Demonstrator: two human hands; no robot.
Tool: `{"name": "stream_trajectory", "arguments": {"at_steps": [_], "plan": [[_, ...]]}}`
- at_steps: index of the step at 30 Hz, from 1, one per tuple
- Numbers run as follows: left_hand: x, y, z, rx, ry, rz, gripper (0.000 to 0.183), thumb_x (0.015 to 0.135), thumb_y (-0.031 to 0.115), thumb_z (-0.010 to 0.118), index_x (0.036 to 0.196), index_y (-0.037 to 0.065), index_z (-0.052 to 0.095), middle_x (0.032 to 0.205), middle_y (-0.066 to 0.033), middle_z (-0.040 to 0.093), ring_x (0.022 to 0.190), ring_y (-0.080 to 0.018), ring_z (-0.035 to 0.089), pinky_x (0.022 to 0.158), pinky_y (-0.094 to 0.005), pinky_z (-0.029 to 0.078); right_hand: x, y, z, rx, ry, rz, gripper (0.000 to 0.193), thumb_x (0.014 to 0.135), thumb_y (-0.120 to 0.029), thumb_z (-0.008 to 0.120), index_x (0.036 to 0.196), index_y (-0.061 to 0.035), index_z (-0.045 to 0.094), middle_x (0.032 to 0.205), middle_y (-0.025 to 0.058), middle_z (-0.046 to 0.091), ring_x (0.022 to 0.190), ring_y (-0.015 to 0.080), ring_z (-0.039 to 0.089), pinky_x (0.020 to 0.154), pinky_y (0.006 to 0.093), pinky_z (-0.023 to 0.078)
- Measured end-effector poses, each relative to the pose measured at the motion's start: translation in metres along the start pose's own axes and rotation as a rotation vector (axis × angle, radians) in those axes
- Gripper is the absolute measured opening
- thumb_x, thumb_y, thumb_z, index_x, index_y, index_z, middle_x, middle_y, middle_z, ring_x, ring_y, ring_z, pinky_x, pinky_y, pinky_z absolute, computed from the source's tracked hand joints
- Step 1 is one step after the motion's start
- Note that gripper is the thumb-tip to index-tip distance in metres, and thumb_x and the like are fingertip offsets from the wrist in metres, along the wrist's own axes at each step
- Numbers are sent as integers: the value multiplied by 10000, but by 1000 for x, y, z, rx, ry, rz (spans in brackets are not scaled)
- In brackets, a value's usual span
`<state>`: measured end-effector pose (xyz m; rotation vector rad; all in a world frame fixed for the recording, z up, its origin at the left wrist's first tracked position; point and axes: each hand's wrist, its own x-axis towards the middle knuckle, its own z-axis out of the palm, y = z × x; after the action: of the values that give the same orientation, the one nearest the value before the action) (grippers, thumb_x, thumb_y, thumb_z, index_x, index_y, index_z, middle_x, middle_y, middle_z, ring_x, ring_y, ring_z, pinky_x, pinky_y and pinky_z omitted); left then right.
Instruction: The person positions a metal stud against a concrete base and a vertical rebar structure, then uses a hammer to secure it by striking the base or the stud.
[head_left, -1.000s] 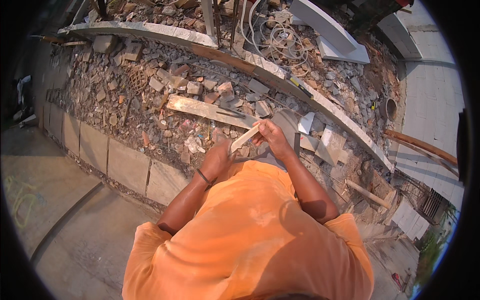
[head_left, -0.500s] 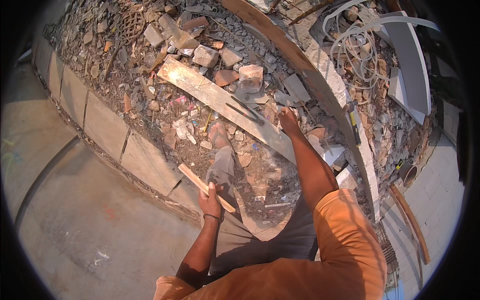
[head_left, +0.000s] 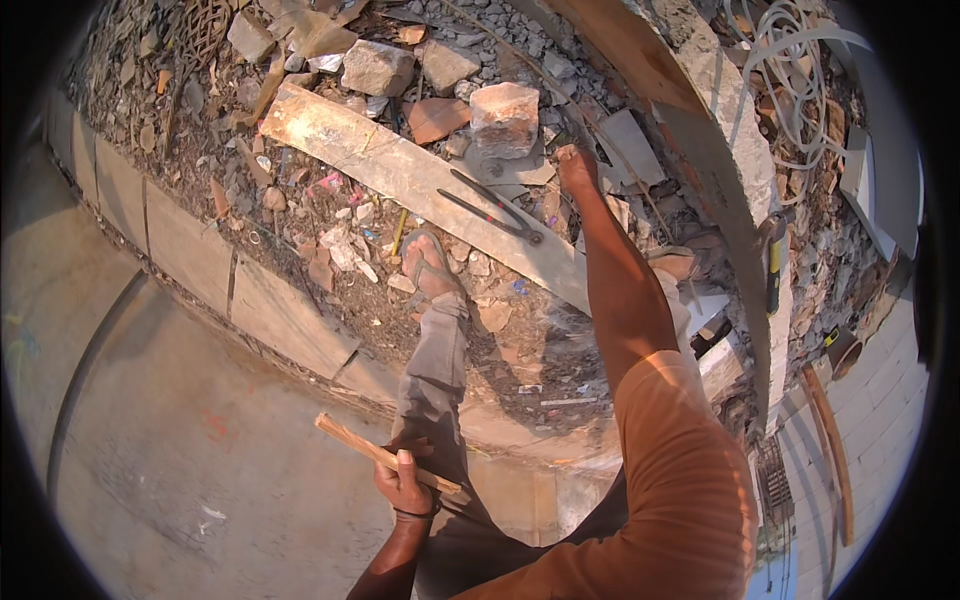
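My left hand [head_left: 405, 485] is closed around a short strip of wood [head_left: 350, 438], held tilted above my trouser leg and the smooth floor. Stretched far forward, my right hand [head_left: 577, 168] has its fingers curled in, just past the plank and beside a pale broken block [head_left: 503, 118]. Whether anything sits in those fingers is hidden. A long, weathered plank [head_left: 340, 140] lies across the rubble between my hands. On it rests a pair of dark pincers [head_left: 532, 236], handles spread, a little nearer to me than my right hand.
Broken bricks and stones [head_left: 378, 68] cover the ground ahead. A thick slab edge [head_left: 735, 130] rises on the right, with a yellow-and-black-handled tool [head_left: 773, 270] on it. Coiled pale tubing [head_left: 795, 110] lies beyond. My sandalled foot [head_left: 432, 265] stands in the debris.
My right hand has reached farther forward, past the pincers and the plank's edge. The left hand has drawn back toward my body with the wood strip. The whole view has shifted.
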<state>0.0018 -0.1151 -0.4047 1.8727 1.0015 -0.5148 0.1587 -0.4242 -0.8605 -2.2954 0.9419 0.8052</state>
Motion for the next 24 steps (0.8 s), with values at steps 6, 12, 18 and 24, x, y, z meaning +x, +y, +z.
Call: {"name": "stream_trajectory", "arguments": {"at_steps": [6,12,18,24], "plan": [[3,-3,-4,24,8,-63,332,964,286,472,940,-41,521,761,-150,629,794,-235,623,799,-375,482,-31,-8,22,622,-90,7,204,920,-216,515,981,-50,616,836,81,632,740,209,612,653,350,519],[7,2,-8,-56,79,-34,328,930,260,524,973,-63,564,800,-138,649,765,-201,620,722,-316,464,-16,-29,49,809,-170,334,123,889,-153,530,858,-70,616,731,40,584,667,178,595,558,303,502],[17,3,-10,-48,4,60,320,929,256,535,942,-61,574,805,-124,647,720,-165,589,676,-293,450,28,-13,46,291,89,132,267,855,-236,575,907,15,646,907,219,665,863,400,638,831,435,491],[7,-25,-28,4,78,-79,283,929,257,576,920,-25,561,764,-62,598,682,-110,503,627,-282,431,-88,-79,-113,738,-639,355,289,943,-274,469,840,-63,638,561,-18,409,447,99,327,405,295,249]]}}
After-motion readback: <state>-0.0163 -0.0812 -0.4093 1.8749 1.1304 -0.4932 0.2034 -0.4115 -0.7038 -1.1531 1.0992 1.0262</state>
